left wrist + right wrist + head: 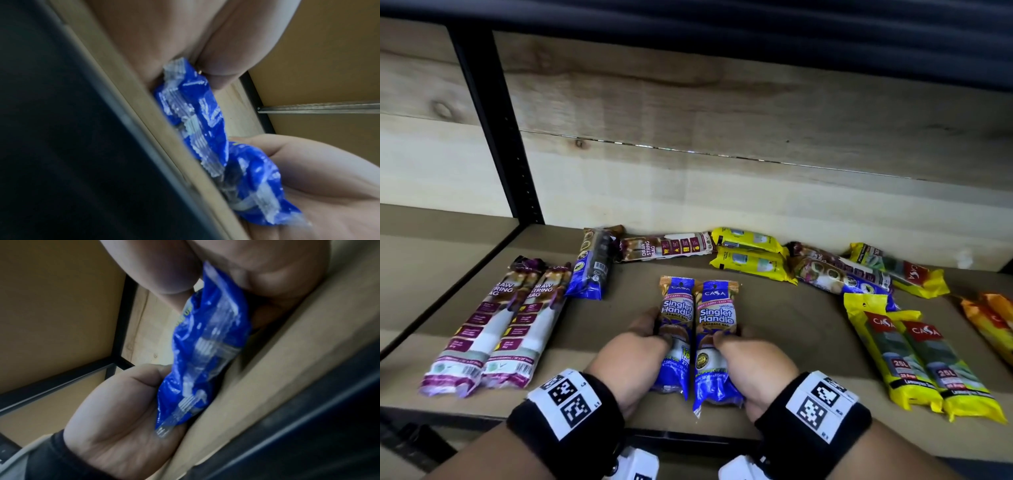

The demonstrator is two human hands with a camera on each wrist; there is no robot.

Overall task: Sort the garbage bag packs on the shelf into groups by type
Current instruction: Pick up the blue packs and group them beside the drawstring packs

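Two blue "Singlet Handle" garbage bag packs lie side by side at the front middle of the wooden shelf (pixel 794 329). My left hand (pixel 650 334) grips the left blue pack (pixel 677 308) around its lower half. My right hand (pixel 727 340) grips the right blue pack (pixel 717 317) the same way. The left wrist view shows the crinkled blue end of a pack (pixel 205 113) between my fingers and palm, against the shelf's front edge. The right wrist view shows the other pack (pixel 205 353) held likewise.
Two purple draw string packs (pixel 493 325) lie at the front left, two yellow 25L packs (pixel 914 359) at the front right. Along the back lie a blue pack (pixel 592 267), a draw string pack (pixel 664 246), yellow packs (pixel 750 253) and mixed packs (pixel 835 270). Orange packs (pixel 989 322) sit far right.
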